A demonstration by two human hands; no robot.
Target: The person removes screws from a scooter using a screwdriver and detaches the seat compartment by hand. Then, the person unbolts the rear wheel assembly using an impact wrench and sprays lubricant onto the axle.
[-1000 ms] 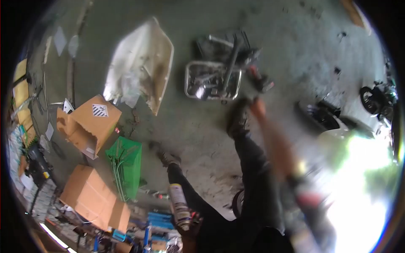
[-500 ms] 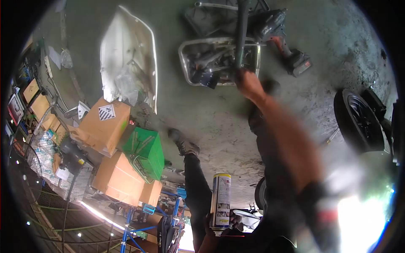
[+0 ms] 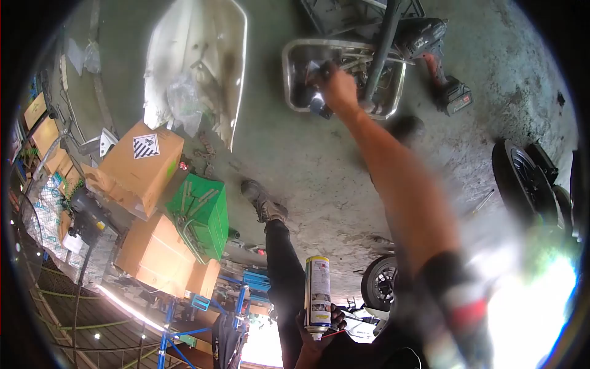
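Observation:
My left hand (image 3: 337,317) is wrapped round a spray can (image 3: 318,289) with a yellow rim, low in the view; a thin red straw sticks out by its end. Further up, my right hand (image 3: 339,91) reaches into a metal tray (image 3: 287,80) of loose tools and parts. Its fingers point down among them and are blurred, so any grip is hidden. A dark long bar (image 3: 382,52) lies across the tray, just right of that hand. Beside the tray lies a cordless impact wrench (image 3: 430,52) with a red-and-black handle.
A white body panel (image 3: 215,55) with a plastic bag lies to the left. Below it are cardboard boxes (image 3: 132,166) and a green box (image 3: 212,212). Wheels (image 3: 519,172) stand at the right, and another wheel (image 3: 378,283) is below. My boot (image 3: 264,203) is on the floor.
My right hand has let go of the dark bar's end and moved left into the tray. The bar now lies tilted across the tray. My left hand still holds the spray can; the view has shifted.

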